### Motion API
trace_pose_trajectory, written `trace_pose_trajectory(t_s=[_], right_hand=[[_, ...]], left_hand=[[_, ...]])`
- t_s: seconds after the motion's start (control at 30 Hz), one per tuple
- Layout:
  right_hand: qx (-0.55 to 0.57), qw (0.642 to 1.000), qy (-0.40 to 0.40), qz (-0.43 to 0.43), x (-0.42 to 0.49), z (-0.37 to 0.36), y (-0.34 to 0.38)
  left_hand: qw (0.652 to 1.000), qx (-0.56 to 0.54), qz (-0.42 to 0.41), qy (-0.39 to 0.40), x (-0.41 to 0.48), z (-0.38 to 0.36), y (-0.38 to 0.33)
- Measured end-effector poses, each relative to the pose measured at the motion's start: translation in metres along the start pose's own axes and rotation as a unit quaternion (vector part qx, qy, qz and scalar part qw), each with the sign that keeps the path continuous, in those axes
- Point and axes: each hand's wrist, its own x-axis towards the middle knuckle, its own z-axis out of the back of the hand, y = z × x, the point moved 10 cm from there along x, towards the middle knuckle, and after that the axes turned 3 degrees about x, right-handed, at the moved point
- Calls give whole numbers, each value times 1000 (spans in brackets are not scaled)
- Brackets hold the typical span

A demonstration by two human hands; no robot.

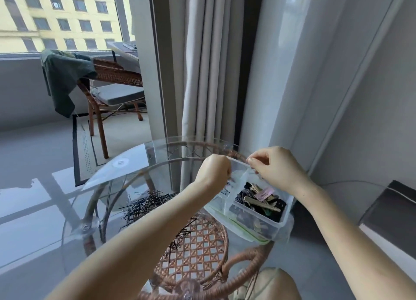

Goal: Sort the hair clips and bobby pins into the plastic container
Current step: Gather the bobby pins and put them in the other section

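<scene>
A clear plastic container (280,226) sits at the right edge of the round glass table (112,209). Its near compartment holds several hair clips (262,201), black, tan and pink. A pile of black bobby pins (146,204) lies on the glass to the left, partly hidden by my left forearm. My left hand (215,170) hovers over the container's left compartment with curled fingers; a few bobby pins show just below them. My right hand (273,165) is above the container's far side, thumb and fingers pinched together on something too small to make out.
The glass top rests on a wicker frame (198,250). A grey curtain (209,74) and a wall stand right behind the table. A wicker chair (112,85) with a dark cloth stands at the back left. A dark box (389,211) lies on the floor at right.
</scene>
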Motion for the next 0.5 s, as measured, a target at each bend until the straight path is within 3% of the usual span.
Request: trace_pose_trajectory(t_s=[0.1,0.17,0.23,0.33,0.43,0.5], right_hand=[[-14,1000,18,7,-4,-5,0],[-19,1000,21,6,-6,-6,2],[-19,1000,6,7,-10,-5,7],[-7,1000,-7,30,-26,-8,31],[-5,991,122,60,-54,-53,59],[-70,967,234,74,-77,-97,65]], left_hand=[[988,76,-14,131,-5,-25,1],[982,65,-37,172,-9,-19,-2],[982,17,-56,180,-15,4,-7],[991,-68,-42,107,-29,55,5],[997,-37,-10,69,-60,87,41],[989,66,3,129,-91,80,69]])
